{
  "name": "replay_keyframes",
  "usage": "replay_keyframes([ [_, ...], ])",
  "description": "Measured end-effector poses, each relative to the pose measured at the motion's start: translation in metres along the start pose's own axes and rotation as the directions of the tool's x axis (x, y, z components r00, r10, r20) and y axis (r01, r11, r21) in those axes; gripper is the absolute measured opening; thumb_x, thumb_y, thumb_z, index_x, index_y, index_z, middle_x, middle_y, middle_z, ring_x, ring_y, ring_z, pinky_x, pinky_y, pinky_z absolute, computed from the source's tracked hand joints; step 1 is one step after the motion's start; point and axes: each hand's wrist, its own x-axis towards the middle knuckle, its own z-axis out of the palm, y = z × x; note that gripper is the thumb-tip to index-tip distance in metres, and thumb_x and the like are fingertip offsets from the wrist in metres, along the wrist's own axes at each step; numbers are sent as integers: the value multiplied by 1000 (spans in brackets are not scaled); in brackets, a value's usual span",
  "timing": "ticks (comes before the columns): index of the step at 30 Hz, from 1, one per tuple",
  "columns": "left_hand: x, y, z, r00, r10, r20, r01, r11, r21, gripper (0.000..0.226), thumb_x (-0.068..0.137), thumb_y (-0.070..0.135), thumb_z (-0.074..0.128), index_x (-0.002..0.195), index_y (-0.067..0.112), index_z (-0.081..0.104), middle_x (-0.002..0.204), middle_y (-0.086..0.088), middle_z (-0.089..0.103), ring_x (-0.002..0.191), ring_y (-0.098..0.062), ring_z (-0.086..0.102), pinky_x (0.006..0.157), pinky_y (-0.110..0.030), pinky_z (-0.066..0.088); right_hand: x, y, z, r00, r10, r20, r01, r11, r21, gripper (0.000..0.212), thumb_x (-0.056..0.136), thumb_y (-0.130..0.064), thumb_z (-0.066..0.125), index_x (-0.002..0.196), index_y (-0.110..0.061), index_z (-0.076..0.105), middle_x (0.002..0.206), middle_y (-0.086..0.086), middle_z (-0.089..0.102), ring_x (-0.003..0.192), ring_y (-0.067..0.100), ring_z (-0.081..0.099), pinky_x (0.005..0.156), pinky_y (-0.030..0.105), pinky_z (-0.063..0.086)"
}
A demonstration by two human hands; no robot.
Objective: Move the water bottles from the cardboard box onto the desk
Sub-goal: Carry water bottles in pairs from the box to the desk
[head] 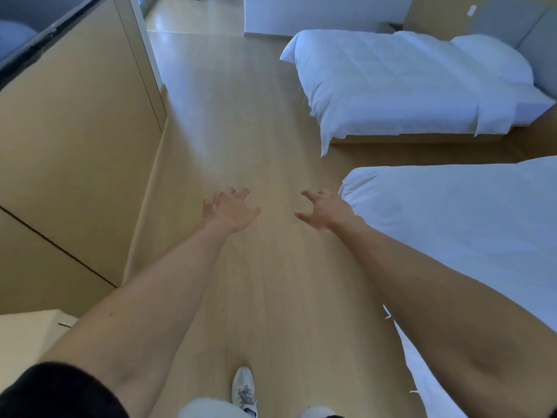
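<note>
Glossy pale wood floor [256,140], matt wood-look wall panels [75,131], soft white cloth bedding [407,86]

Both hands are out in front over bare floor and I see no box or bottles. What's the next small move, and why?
Probably turn the head to find the box. The left hand and right hand hold nothing, with only floor and two beds ahead. A pale corner at lower left may be worth checking.

Hotel-like bedroom: two white-sheeted beds [401,86], wood floor [241,131]

Your near bed [470,224] is cut by the right edge, your shoe [243,390] by the bottom; your right arm hides the bed's side.
</note>
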Motion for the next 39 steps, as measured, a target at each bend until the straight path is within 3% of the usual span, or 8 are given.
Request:
replay_keyframes([
  [15, 147, -22, -45, 998, -3, 59, 2, 1000, 16, 65, 94, 66, 40, 152, 39, 33, 158, -4, 36, 144, -29, 35, 118, -44, 24, 145, -22, -31, 999, 19, 48, -17, 999, -49, 69, 95, -61, 48, 154, -34, 26, 150, 8, 40, 138, 27, 39, 107, 47, 43],
  [27, 346, 20, -76, 988, -37, 153, 32, 999, 33, 69, 95, 69, 36, 156, 39, 26, 165, -5, 24, 151, -28, 22, 122, -48, 15, 351, 11, -86, 994, -46, 102, 51, 997, -54, 70, 95, -62, 48, 155, -33, 27, 155, 6, 37, 143, 26, 35, 111, 41, 36],
  [39, 529, 33, -125, 990, -91, 106, 93, 996, -13, 67, 95, 69, 35, 155, 40, 28, 164, -4, 26, 151, -27, 22, 122, -48, 13, 549, 8, -152, 986, -123, 113, 131, 989, -69, 72, 94, -64, 47, 155, -34, 26, 153, 7, 40, 143, 24, 36, 114, 43, 34],
])
